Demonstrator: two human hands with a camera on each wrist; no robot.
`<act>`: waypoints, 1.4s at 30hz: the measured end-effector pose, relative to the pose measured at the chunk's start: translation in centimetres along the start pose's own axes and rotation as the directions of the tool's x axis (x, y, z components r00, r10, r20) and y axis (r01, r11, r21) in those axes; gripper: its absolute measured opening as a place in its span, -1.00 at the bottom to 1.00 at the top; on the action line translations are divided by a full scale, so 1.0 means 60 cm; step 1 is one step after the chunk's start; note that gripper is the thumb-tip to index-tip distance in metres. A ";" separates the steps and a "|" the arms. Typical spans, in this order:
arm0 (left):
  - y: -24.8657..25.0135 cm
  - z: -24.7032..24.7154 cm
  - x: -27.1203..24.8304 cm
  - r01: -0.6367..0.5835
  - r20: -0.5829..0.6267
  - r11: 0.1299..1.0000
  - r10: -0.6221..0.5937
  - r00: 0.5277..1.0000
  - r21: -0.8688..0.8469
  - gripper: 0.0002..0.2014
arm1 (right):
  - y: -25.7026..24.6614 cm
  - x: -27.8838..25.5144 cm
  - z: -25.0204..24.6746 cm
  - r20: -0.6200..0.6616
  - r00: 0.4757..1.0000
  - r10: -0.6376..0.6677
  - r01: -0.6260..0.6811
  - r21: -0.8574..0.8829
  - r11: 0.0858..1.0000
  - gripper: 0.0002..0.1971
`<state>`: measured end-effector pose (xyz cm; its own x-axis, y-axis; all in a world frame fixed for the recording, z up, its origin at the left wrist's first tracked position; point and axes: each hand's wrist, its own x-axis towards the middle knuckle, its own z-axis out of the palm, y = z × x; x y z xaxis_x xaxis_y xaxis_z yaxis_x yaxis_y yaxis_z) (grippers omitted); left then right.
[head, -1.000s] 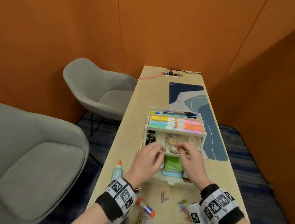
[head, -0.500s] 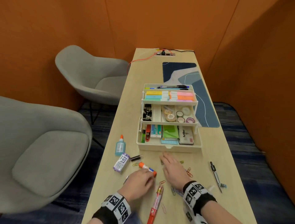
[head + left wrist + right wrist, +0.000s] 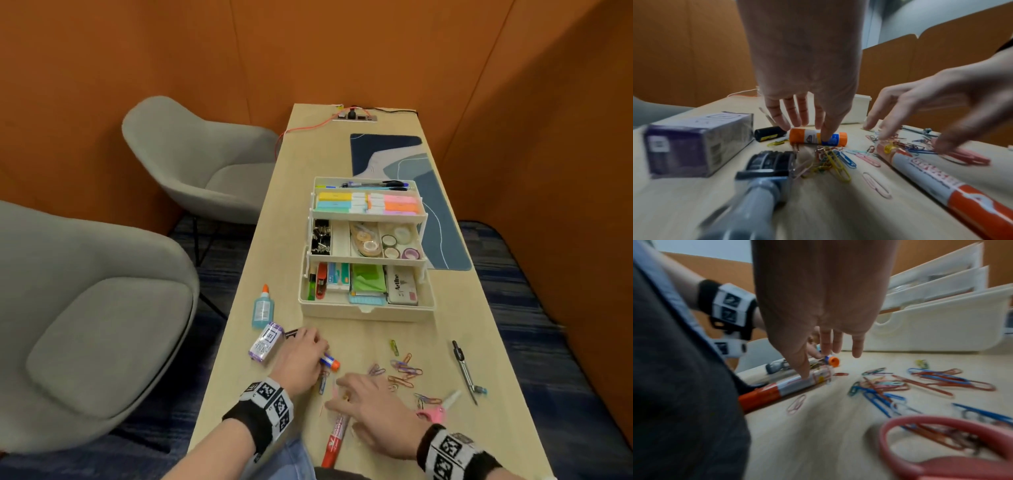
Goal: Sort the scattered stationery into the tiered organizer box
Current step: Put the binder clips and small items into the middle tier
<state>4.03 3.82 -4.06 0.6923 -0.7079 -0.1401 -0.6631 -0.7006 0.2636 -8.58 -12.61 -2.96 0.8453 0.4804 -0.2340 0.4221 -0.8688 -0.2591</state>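
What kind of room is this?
Probably a small office booth or meeting nook: orange panel walls close around a narrow desk, two grey chairs beside it, and a power socket at its far end.

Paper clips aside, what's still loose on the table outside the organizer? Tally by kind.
Glue bottle: 1
Glue stick: 1
Red marker: 1
Purple box: 1
Small black tube: 1
Grey-handled stamp: 1
Compass: 1
Pink scissors: 1
Total: 8
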 end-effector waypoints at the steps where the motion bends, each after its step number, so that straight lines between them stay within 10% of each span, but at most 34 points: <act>1: 0.001 0.000 0.004 -0.011 0.023 0.999 0.011 1.000 0.040 -0.74 | -0.005 0.004 0.004 0.018 0.999 -0.031 0.032 -0.060 0.998 -0.53; 12: -0.013 -0.008 0.000 -0.001 -0.050 1.000 -0.001 0.999 -0.027 -0.81 | 0.053 -0.016 -0.027 -0.249 0.968 0.026 -0.076 -0.194 0.978 -0.87; 17: -0.010 -0.031 -0.005 0.084 -0.114 0.961 -0.117 0.987 -0.263 -0.89 | 0.157 0.004 -0.125 -0.455 0.816 0.358 -0.350 0.105 0.931 -0.80; 26: 0.013 -0.044 -0.003 0.053 -0.093 0.953 -0.084 0.992 -0.298 -0.83 | 0.225 0.162 -0.194 0.095 0.847 0.524 -0.530 0.070 0.845 -0.77; 42: 0.054 -0.098 0.121 0.068 -0.195 0.962 -0.123 0.973 -0.266 -0.77 | 0.252 0.194 -0.133 0.048 0.684 0.728 -0.720 0.201 0.664 -0.85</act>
<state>8.60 -3.05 1.38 0.8105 -0.5855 0.0171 -0.5148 -0.6981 0.4977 10.24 -21.11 -2.10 0.8698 -0.2975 -0.3936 -0.3942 -0.8988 -0.1918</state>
